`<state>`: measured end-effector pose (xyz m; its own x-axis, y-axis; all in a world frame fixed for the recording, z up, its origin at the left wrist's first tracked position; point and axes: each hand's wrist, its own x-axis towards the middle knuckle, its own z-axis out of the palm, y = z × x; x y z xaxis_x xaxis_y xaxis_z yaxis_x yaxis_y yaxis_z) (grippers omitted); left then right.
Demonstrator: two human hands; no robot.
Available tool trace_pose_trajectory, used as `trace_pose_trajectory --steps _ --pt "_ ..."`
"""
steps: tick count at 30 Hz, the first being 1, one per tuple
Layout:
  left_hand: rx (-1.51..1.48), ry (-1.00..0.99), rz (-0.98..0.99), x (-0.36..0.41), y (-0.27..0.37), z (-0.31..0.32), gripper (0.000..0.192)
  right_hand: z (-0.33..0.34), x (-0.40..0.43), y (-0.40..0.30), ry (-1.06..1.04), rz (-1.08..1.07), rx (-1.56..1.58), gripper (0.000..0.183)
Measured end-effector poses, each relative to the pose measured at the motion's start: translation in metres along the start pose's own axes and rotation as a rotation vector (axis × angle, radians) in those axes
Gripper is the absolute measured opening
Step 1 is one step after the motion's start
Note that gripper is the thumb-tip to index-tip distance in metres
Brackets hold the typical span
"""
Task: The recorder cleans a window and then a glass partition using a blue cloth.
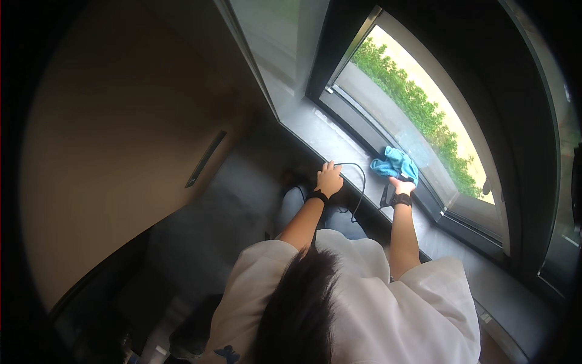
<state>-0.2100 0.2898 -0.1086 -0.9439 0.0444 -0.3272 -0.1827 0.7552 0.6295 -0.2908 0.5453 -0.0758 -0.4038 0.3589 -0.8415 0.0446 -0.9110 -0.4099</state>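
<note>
My right hand [403, 184] holds a crumpled blue cloth [394, 164] against the lower frame of a window [386, 127]. The cloth covers most of its fingers. My left hand [329, 178] rests on the near edge of the grey windowsill [350, 141], fingers slightly apart. A thin black cable [364, 182] loops from beside the left hand over the sill's edge. Beside the right wrist is a small black device [385, 196], its kind unclear. Both wrists wear dark bands.
A glass panel [273, 50] stands at the sill's far left end. A pale door or cabinet panel [122, 136] with a dark recessed handle [206, 159] is at the left. Green shrubs [409, 91] show outside. A window handle [488, 185] is at the right.
</note>
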Motion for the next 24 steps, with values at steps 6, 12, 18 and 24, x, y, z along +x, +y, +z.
trace_pose_trajectory --steps 6,12,18,24 --pt "0.039 0.000 -0.062 -0.005 0.049 0.045 0.032 -0.090 0.022 -0.125 0.093 -0.098 -0.008 0.056" --pt "-0.051 0.068 -0.033 -0.038 0.069 0.089 0.027 -0.125 0.038 -0.165 0.150 -0.130 -0.008 0.059" --pt "-0.174 -0.010 -0.049 -0.054 0.072 0.113 0.028 -0.126 0.110 -0.141 -0.285 -0.285 -0.303 0.039" --pt "-0.143 -0.062 -0.303 -0.083 -0.001 0.119 0.023 -0.063 0.059 -0.016 -0.047 -0.217 -0.302 0.039"
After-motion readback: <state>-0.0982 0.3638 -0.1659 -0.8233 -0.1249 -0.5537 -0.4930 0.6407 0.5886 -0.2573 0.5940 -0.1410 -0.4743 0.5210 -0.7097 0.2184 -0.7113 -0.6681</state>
